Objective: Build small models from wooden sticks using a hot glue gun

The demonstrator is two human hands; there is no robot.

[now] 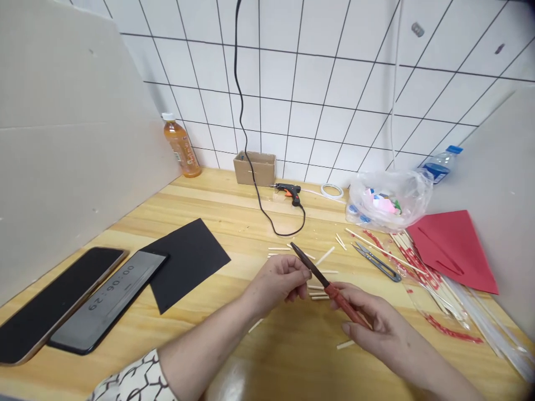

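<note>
My right hand (376, 328) is closed around the red handle of a dark-bladed tool (320, 275), which points up and to the left. My left hand (284, 278) is beside the blade, its fingers curled and pinched together; what they hold, if anything, is hidden. Short pale wooden sticks (325, 256) lie scattered on the table around and beneath both hands. One more short stick (345, 345) rests below my right hand.
Two phones (108, 301) and black paper (188, 259) lie left. A glue gun (289, 191), cardboard box (261, 170) and orange bottle (181, 146) stand or lie behind. Snips (376, 262), a plastic bag (390, 195) and red paper (455, 250) are right.
</note>
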